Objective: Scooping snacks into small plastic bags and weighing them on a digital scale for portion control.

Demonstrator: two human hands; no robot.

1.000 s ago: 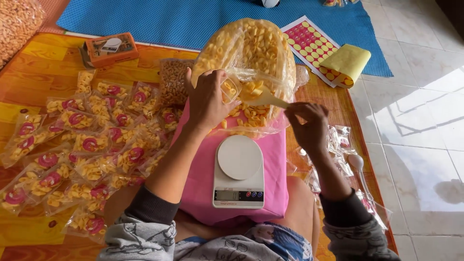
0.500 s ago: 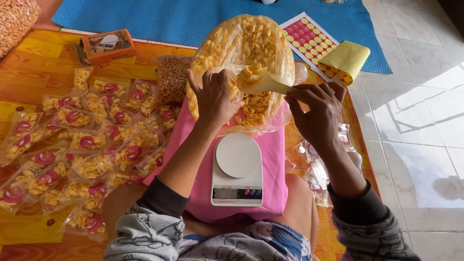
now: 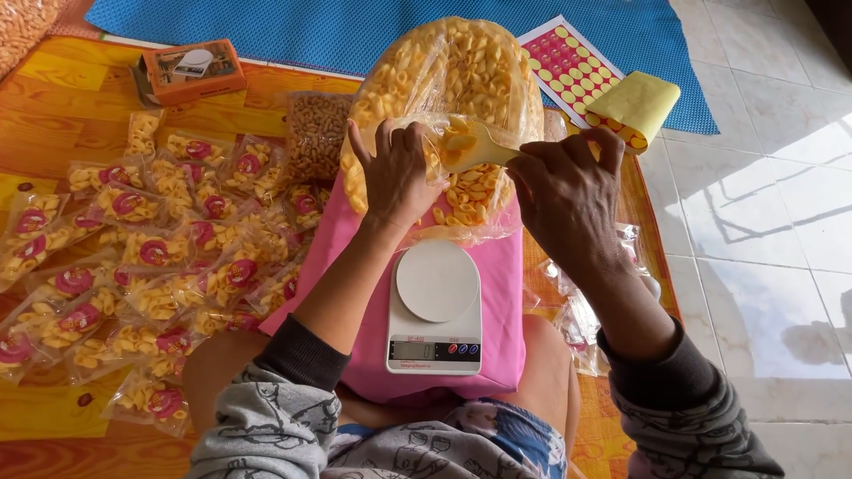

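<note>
A big clear plastic bag of yellow snack pieces [image 3: 444, 80] lies open in front of me. My left hand [image 3: 395, 173] grips the bag's open edge. My right hand [image 3: 564, 191] holds a pale yellow scoop [image 3: 470, 146] loaded with snack pieces at the bag's mouth. Below the hands a white kitchen scale [image 3: 435, 306] with a bare round plate rests on a pink cloth [image 3: 501, 293] across my lap.
Several small sealed snack packets with red round stickers [image 3: 151, 257] cover the wooden floor at left. An orange box [image 3: 191, 71] and a packet of brown snacks [image 3: 315, 133] lie beyond them. A sticker sheet [image 3: 568, 66], a yellow pad [image 3: 635, 106], empty clear bags [image 3: 590, 310] and white tiles lie right.
My right hand has lifted the scoop out of the snack bag with pieces in it and moved it up to the bag's mouth. My left hand shifted slightly on the bag's edge.
</note>
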